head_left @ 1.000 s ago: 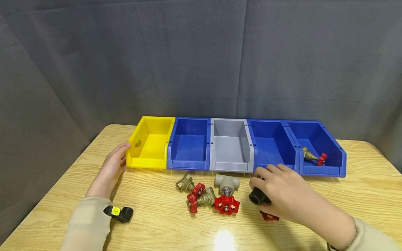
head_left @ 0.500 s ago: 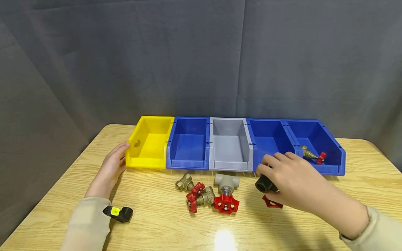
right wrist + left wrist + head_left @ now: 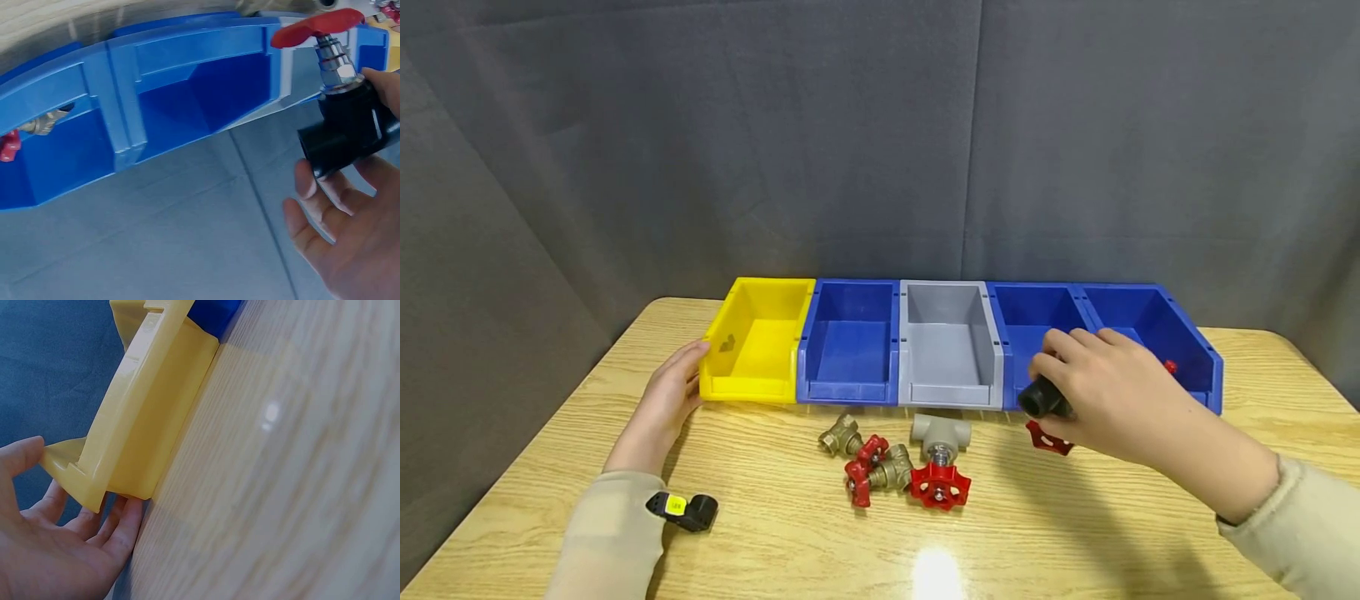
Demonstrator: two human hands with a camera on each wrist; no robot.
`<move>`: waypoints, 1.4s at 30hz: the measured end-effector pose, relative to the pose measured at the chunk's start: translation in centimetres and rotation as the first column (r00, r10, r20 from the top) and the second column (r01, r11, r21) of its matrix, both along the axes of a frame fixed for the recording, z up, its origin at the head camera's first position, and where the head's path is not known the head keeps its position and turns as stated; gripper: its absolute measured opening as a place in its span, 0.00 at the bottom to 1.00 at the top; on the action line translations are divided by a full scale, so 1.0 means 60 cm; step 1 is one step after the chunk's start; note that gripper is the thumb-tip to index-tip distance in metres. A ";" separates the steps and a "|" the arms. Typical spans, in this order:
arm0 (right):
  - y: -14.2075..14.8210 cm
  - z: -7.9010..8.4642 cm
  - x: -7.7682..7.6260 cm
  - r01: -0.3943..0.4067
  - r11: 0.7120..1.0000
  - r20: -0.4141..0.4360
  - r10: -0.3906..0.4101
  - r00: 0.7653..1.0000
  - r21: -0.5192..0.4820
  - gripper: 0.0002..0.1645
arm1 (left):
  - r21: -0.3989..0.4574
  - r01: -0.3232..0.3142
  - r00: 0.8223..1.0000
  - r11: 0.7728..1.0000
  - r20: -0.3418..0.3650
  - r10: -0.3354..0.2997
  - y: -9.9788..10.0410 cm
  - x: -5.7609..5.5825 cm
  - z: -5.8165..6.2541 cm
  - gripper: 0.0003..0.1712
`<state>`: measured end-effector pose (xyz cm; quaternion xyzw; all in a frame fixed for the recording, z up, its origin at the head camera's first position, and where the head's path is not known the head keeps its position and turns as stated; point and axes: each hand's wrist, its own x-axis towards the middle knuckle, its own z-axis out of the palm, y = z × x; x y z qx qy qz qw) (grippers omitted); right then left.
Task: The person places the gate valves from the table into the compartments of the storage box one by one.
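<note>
My right hand (image 3: 1105, 392) grips a black plastic stop valve (image 3: 350, 128) by its tee-shaped body, raised in front of the blue bins on the right. Its red handwheel (image 3: 319, 28) sticks out past the fingers on a shiny metal stem. My left hand (image 3: 666, 400) rests against the outer left side of the yellow bin (image 3: 752, 390). In the left wrist view the thumb touches the bin's rim corner and the other fingers lie along its side. On the table lie two brass valves (image 3: 891, 471) with red handles and a grey tee valve (image 3: 940, 433) with a red handwheel.
Right of the yellow bin, in one row, stand a blue bin (image 3: 850, 392), a grey bin (image 3: 951, 396) and two more blue bins. The rightmost blue bin (image 3: 62, 159) holds a brass valve (image 3: 44, 122) with a red handle. A grey curtain (image 3: 880, 142) hangs behind.
My right hand has lifted the black stop valve off the table area and carried it up and right toward the blue bins. My left hand stays at the yellow bin.
</note>
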<state>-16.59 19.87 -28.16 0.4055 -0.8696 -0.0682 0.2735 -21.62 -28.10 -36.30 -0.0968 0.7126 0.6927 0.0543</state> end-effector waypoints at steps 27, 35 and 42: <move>0.035 -0.014 -0.084 0.058 0.997 0.002 -0.058 0.998 -0.057 0.25 | -0.003 0.001 1.000 1.000 0.001 -0.001 0.000 -0.001 0.002 0.45; 0.035 -0.021 -0.105 0.094 0.995 0.026 -0.093 0.995 -0.042 0.25 | 0.005 -0.001 1.000 1.000 -0.005 0.001 0.000 -0.001 0.000 0.43; 0.041 -0.028 -0.130 0.127 0.991 0.042 -0.125 0.991 -0.037 0.26 | 0.021 -0.013 1.000 1.000 0.006 0.013 0.002 -0.003 0.000 0.42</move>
